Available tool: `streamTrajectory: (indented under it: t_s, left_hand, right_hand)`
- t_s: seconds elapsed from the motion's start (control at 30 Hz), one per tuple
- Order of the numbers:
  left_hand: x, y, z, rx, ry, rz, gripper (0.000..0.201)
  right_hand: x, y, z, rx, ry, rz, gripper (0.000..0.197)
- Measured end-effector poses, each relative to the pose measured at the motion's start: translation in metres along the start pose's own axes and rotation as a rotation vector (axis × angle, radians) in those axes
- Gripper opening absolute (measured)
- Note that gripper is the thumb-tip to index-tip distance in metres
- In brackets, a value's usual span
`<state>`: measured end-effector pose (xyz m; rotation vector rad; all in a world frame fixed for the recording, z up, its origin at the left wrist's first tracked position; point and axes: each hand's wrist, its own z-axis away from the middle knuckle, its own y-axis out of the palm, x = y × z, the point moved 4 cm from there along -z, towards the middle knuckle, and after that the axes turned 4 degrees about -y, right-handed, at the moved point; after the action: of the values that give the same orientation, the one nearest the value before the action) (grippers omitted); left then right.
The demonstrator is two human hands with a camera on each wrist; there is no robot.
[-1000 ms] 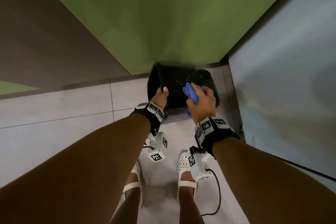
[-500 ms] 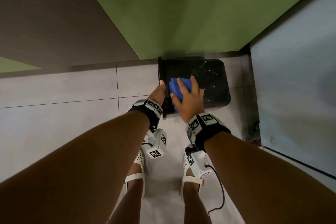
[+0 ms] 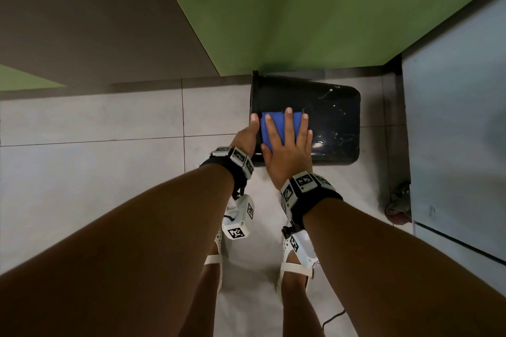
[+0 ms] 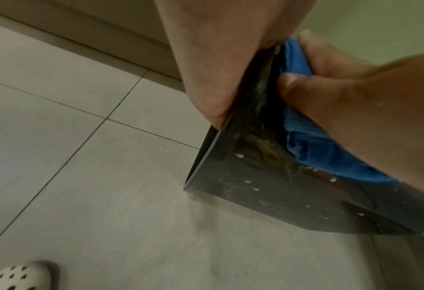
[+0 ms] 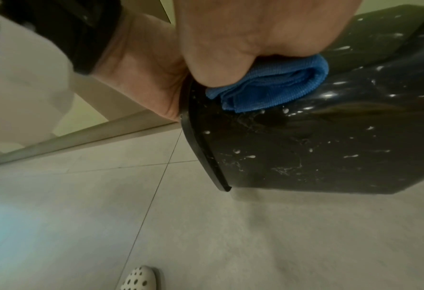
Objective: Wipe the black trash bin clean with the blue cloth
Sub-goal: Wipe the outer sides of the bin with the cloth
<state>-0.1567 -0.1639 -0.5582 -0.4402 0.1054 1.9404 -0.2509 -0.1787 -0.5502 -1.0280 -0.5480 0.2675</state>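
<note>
1. The black trash bin (image 3: 328,120) lies on its side on the grey tiled floor (image 3: 95,172), its open end to your left and its base to your right, close under the green partition (image 3: 301,8).
2. Your left hand (image 3: 247,137) grips the bin's rim (image 5: 201,147) at the open end. The thumb lies over the outer edge; the other fingers are hidden behind the rim, so how far they curl cannot be told.
3. Your right hand (image 3: 287,150) lies flat on the folded blue cloth (image 3: 276,123). The fingers are straight and spread, pressing the cloth onto the bin's upward-facing side wall, just beside the rim.
4. In the right wrist view the cloth (image 5: 275,86) shows as a thick fold squeezed between palm and bin wall.
5. The bin wall carries pale specks, streaks and droplets. The left wrist view shows a yellowish smear (image 4: 268,147) beside the cloth's edge.
6. Your two feet in white perforated sandals (image 3: 295,268) stand on the floor, near side of the bin.
7. A pale blue-grey panel (image 3: 451,131) stands to the right of the bin.
</note>
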Motion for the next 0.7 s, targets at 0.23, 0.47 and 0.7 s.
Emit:
streamTrajectory:
  t_s: [0.23, 0.47, 0.7]
  left_hand:
    - [-0.010, 0.002, -0.008, -0.026, -0.019, -0.080, 0.084]
    - [-0.022, 0.000, -0.008, -0.152, 0.111, -0.276, 0.075]
    - [-0.019, -0.002, -0.007, -0.168, 0.100, -0.267, 0.082]
  right_hand:
    - [-0.002, 0.007, 0.000, -0.107, 0.014, -0.023, 0.058]
    - [-0.011, 0.010, 0.001, -0.149, -0.004, -0.068, 0.056]
    - [-0.052, 0.007, 0.011, -0.166, 0.212, -0.080, 0.055]
